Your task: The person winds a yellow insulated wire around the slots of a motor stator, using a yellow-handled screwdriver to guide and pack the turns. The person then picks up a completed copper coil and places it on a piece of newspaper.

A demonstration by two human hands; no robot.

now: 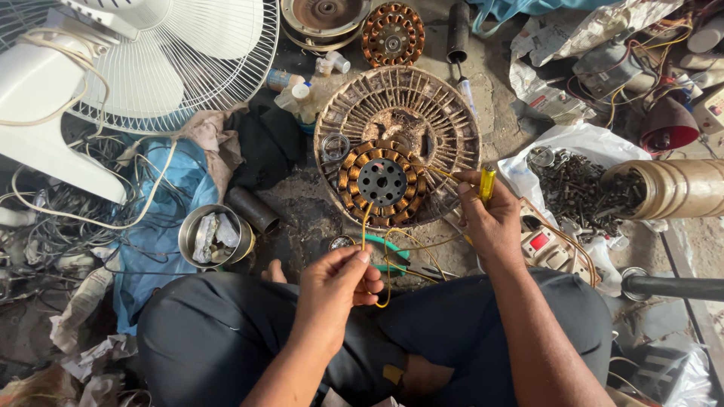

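Stator (381,182) sits in the fan housing (445,120) on the floor, windings in place. Left hand (335,290) pinches yellow leads (367,226); right hand (490,222) grips yellow screwdriver (487,183) and a lead. Leads loose, unconnected; motor looks far from reassembled.

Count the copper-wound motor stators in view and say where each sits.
2. One copper-wound stator with a grey perforated hub lies in the round slotted metal housing before the hands. Another copper-wound stator lies at the top, beside a rusty round cover. Clutter may hide more.
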